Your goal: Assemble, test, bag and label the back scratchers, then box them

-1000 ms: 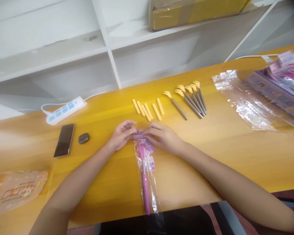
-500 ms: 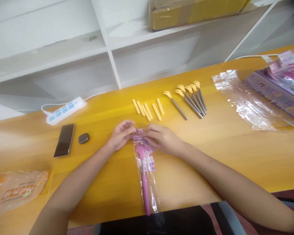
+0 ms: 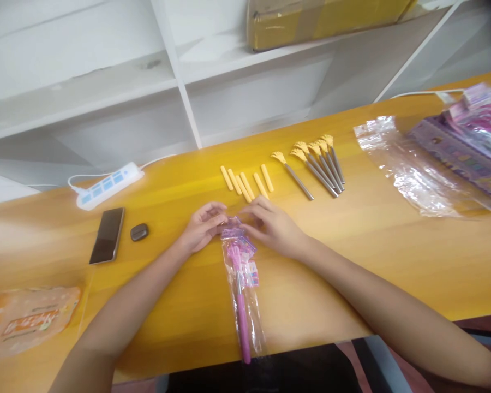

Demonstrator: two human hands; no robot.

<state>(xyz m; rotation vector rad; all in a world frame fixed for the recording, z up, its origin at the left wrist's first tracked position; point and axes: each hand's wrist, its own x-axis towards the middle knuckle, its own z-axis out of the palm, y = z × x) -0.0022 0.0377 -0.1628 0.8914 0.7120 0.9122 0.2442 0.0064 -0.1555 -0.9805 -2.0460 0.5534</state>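
Bag [image 3: 253,311], clear and long, lies before me on the table [image 3: 331,295] with the pink scratcher [image 3: 243,322] inside it, the handle's tip reaching the near edge. My left grip [image 3: 202,226] pinches its top end; my right grip [image 3: 276,226] has thumb and fingers parted just beside the top right corner, and I cannot tell whether they touch it. Ahead, room is tight: yellow tubes [image 3: 246,188] lie just past my right grip, and rods with claw heads [image 3: 298,182] fan out farther right. Wider stretches of table run between the bag and each forearm [image 3: 139,297]. A phone [image 3: 107,234] and a black case [image 3: 139,232] sit near each other on my left, a power strip [image 3: 109,185] behind them. The table is yellow and glossy; beyond it stand white shelves [image 3: 184,109], a cardboard box [image 3: 327,22] resting on one.
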